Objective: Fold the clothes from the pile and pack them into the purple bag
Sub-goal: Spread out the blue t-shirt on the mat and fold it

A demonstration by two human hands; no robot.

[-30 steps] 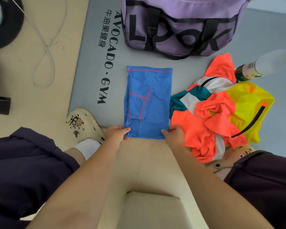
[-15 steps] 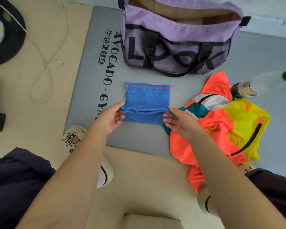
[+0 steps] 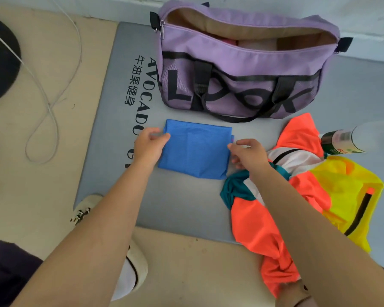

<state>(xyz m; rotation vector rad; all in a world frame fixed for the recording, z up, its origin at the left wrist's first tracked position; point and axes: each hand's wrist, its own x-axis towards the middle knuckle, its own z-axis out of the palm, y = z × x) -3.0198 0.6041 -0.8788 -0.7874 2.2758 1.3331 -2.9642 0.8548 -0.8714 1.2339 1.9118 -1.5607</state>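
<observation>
With the blue garment (image 3: 195, 149) folded flat on the mat (image 3: 182, 204), left hand (image 3: 149, 144) and right hand (image 3: 248, 155) loosely open at its sides, lifting it toward the purple bag (image 3: 242, 69) at twelve o'clock looks next.

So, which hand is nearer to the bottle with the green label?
The right hand. It is at the right edge of the folded blue garment, toward the bottle. The left hand is at the garment's far left edge.

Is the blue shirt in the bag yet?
No, the folded blue shirt lies flat on the grey mat in front of the open purple bag, with the left hand and right hand at its sides.
</observation>
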